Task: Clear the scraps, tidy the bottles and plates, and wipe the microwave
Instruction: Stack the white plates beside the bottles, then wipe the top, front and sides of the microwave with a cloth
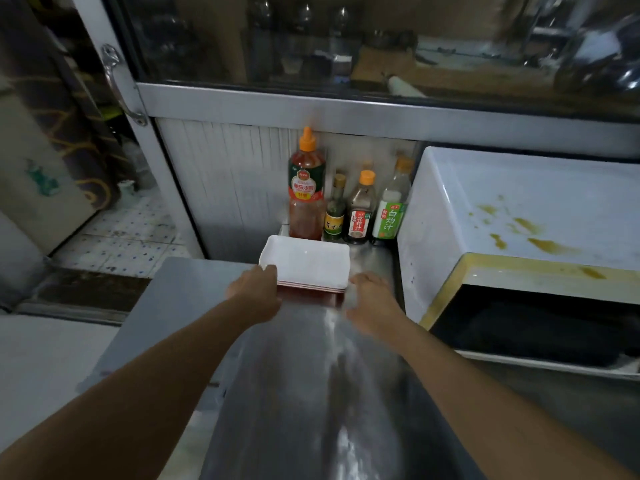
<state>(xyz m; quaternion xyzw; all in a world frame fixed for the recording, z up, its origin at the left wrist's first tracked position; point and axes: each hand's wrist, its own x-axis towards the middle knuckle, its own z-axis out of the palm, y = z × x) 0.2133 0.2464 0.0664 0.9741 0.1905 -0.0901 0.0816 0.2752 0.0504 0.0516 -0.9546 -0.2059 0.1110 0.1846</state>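
Steel counter [311,375] runs up the middle of the frame to a ribbed white back panel, with a glass-fronted cabinet across the top. Plates [304,263], white and rectangular in a low stack with a red edge showing beneath, sit at centre, just in front of the bottles. Left hand [256,292] is against the stack's left edge, fingertips touching the rim; whether the fingers curl under it I cannot tell. Right hand [372,303] is blurred just beside the stack's right corner, fingers loosely spread, nothing visibly held. Behind the plates, four bottles line up: a tall red sauce bottle [306,188] with an orange cap and a red-and-green Chinese label, too blurred to read; a small dark green bottle [335,211]; a dark bottle [360,209] labelled 凉拌汁; and a green-labelled bottle [391,206] reading 白灼汁. At right stands the white microwave [519,209], its top splashed with yellowish stains, its dark door facing lower right.
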